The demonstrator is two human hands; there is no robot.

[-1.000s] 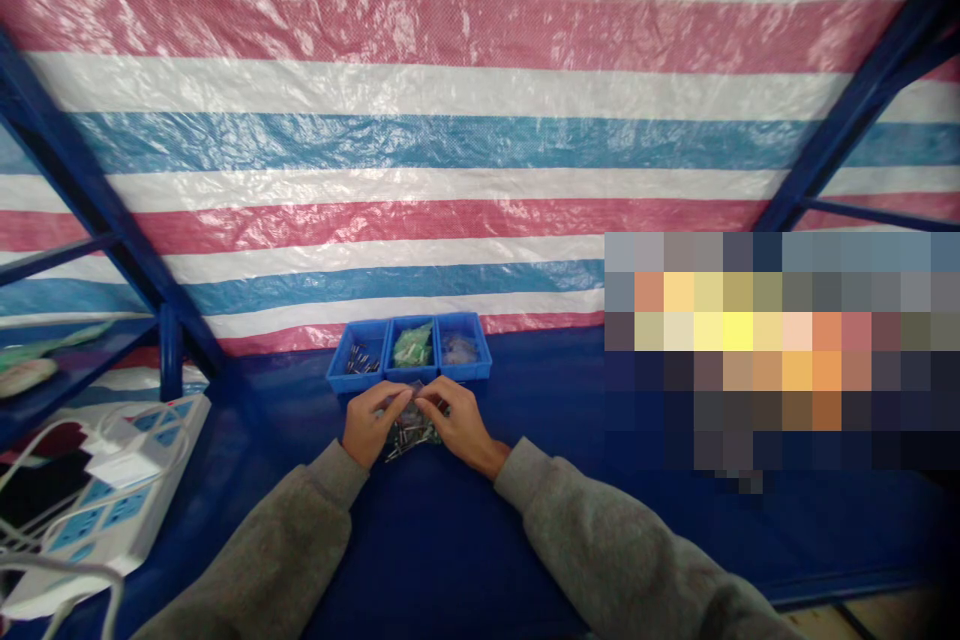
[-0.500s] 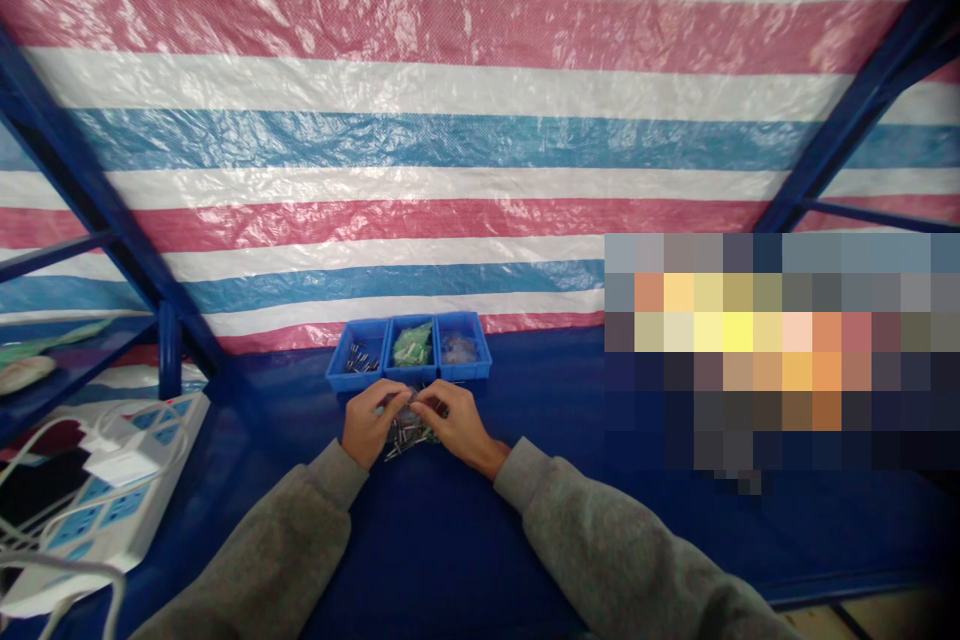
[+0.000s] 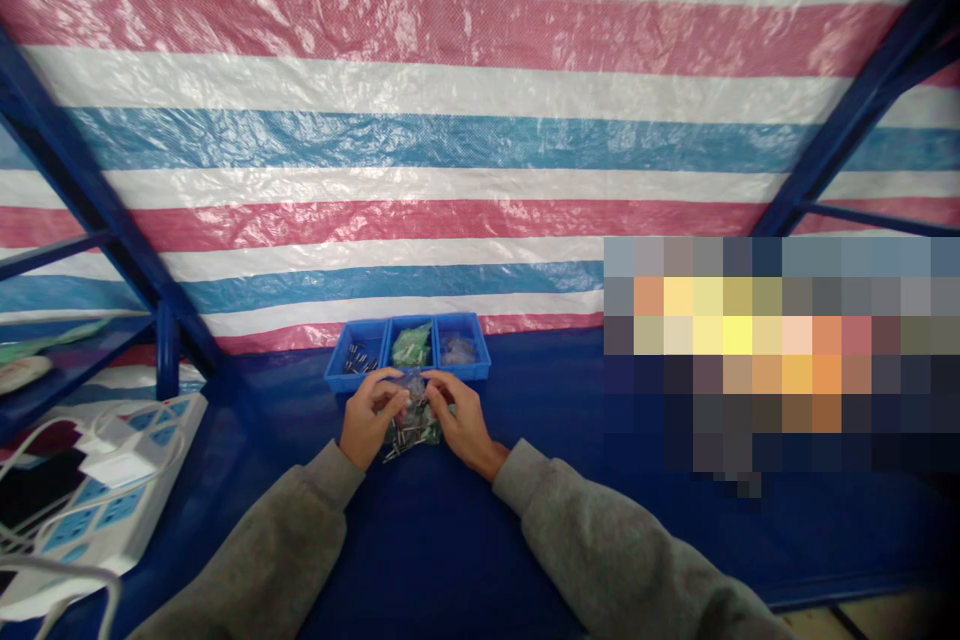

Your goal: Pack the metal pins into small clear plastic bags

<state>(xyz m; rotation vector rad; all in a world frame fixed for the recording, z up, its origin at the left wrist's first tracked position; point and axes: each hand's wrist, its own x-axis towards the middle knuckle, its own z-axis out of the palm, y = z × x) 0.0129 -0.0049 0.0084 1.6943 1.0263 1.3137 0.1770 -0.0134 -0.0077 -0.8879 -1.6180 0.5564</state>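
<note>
My left hand [image 3: 367, 418] and my right hand [image 3: 459, 420] face each other in front of three blue bins. Between them is a crinkled clear plastic piece [image 3: 412, 384] that looks like a small bag. Fingers and thumb of each hand pinch at its sides. Just under and in front of it lies a pile of thin metal pieces [image 3: 405, 438], like screws or pins, mixed with green bits. The left bin [image 3: 335, 382] holds similar dark metal pieces. Green plastic packets [image 3: 412, 347] fill the middle bin, and clear small pieces [image 3: 458, 351] lie in the right one.
A white power strip [image 3: 154, 510] with plugs and cables is at the left on the blue table [image 3: 435, 560]. Blue metal frame bars [image 3: 97, 190] rise at both sides. A striped plastic sheet [image 3: 450, 140] hangs behind the bins. The right side is pixelated.
My hands have moved slightly apart, and the clear plastic piece between them now shows more. The bins and the pile stay in place.
</note>
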